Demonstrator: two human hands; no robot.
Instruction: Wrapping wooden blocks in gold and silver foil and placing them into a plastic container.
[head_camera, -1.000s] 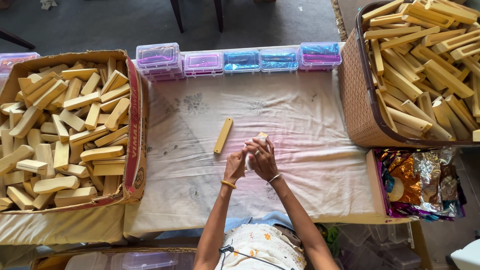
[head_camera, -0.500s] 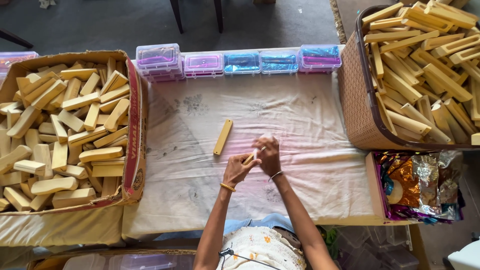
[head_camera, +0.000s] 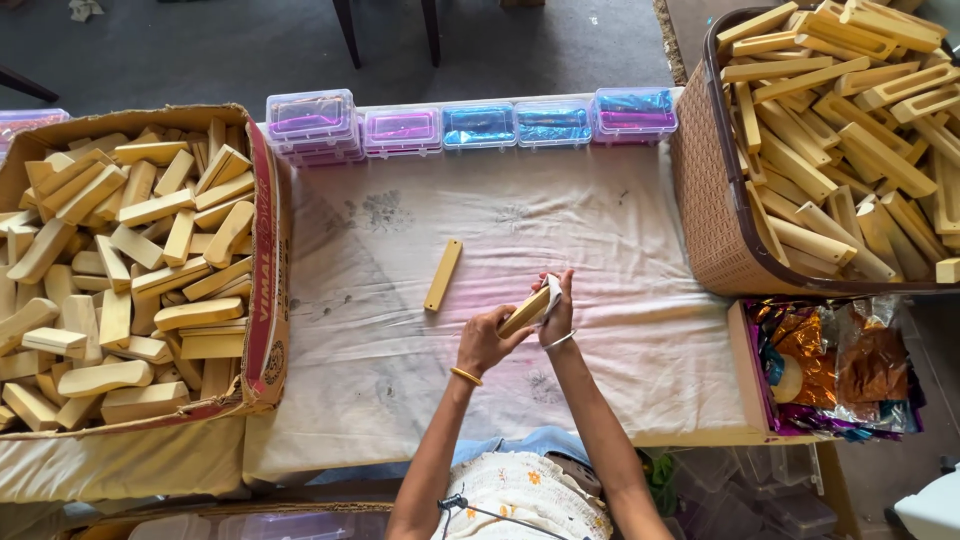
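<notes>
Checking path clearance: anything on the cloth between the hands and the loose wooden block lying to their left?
Nothing visible. The left hand and right hand together hold a wooden piece with a pale scrap at its end. The loose block lies apart, up and left of them, with only bare white cloth between.

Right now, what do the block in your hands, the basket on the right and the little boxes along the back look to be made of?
The block, held by both the left hand and right hand, looks like pale, unfinished wood: matt, tan, squared edges. The basket seems woven brown plastic or rattan; the look leaves it open. The small boxes look like clear, glossy plastic with tinted lids.
</notes>
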